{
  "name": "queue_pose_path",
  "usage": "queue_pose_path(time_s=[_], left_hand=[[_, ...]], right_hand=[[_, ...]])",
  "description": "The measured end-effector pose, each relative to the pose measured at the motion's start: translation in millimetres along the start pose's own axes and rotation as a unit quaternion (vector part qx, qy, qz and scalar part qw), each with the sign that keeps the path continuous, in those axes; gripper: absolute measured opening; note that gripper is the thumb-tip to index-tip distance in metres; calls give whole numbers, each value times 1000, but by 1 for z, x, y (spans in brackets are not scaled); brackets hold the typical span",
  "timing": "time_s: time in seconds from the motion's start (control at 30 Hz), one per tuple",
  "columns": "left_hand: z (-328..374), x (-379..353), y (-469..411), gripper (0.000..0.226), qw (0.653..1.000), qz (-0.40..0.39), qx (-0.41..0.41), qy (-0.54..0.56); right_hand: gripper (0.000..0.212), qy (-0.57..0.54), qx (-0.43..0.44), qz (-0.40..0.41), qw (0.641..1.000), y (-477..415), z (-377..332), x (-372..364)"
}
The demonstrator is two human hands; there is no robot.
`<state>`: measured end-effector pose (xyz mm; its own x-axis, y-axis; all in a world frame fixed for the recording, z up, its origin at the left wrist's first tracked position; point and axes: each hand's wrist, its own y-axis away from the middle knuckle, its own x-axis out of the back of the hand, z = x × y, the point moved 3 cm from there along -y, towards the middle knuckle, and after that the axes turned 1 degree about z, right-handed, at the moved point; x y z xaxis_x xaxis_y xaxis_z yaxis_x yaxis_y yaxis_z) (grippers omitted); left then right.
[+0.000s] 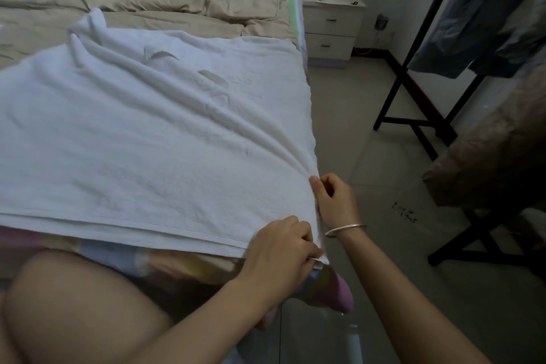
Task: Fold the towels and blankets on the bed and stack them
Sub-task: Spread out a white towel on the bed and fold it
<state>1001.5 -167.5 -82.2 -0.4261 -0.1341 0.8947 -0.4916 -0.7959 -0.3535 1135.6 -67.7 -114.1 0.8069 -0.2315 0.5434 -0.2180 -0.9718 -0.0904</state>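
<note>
towel point(153, 133) lay spread on bed point(44, 18), doubled. L hand point(285, 241) + R hand point(332, 201) each pinched its near-right corner/edge. Risk: uneven tug could skew layers, or drag it off the bedside.

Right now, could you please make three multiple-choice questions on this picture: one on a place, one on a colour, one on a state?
1. Which wrist carries the bracelet? A) left B) right C) neither
2. What colour is the large spread towel? A) white B) red C) black
3. What are the two hands doing? A) lying flat and open B) both pinching the towel's edge C) holding a phone

Answers:
1 B: the band sits just behind the right hand.
2 A: it is plain white, lying over the beige duvet.
3 B: the left hand grips the near corner, and the right hand pinches the edge just beyond it.
</note>
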Motion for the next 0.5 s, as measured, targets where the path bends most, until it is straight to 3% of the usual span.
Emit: queue_pose_path(time_s=[0.17, 0.3, 0.4, 0.5], left_hand=[[1, 6, 0, 9, 999, 23, -27, 29], [10, 6, -3, 21, 996, 36, -67, 46], [10, -3, -2, 6, 997, 31, -72, 9], [8, -11, 2, 11, 998, -10, -57, -29]], right_hand=[[33, 42, 14, 7, 999, 1, -10, 5], [27, 46, 70, 45, 995, 1, -19, 26], [29, 65, 47, 18, 997, -1, -7, 22], [32, 85, 14, -12, 996, 2, -1, 5]])
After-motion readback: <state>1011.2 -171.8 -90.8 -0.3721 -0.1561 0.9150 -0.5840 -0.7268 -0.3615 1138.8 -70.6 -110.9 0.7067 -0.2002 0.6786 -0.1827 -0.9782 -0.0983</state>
